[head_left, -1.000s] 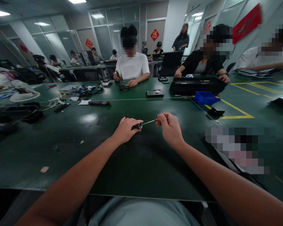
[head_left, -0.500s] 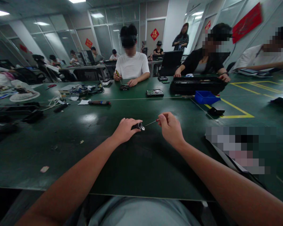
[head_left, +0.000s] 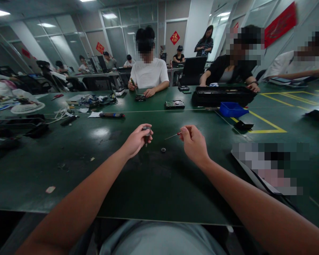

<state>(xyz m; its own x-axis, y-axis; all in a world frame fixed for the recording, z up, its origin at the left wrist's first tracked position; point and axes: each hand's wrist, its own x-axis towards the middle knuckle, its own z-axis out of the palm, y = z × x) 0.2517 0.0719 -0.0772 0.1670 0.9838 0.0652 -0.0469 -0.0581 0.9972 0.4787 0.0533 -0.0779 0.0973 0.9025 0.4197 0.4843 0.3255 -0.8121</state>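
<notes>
My left hand is closed around a small dark cylindrical part, held upright above the green table. My right hand pinches a thin screwdriver with a red handle, its metal tip pointing left. A small dark ring-shaped piece lies on the table between the two hands, touched by neither.
Across the table a person in white works on a small device. A hard drive, a black tray, a blue bin and a black handled tool lie beyond. Cables and clutter sit far left; a blurred object is at right.
The screwdriver tip has come out of the cylindrical part. My left hand turned the part upright and drew it left, and a small ring piece now lies on the table.
</notes>
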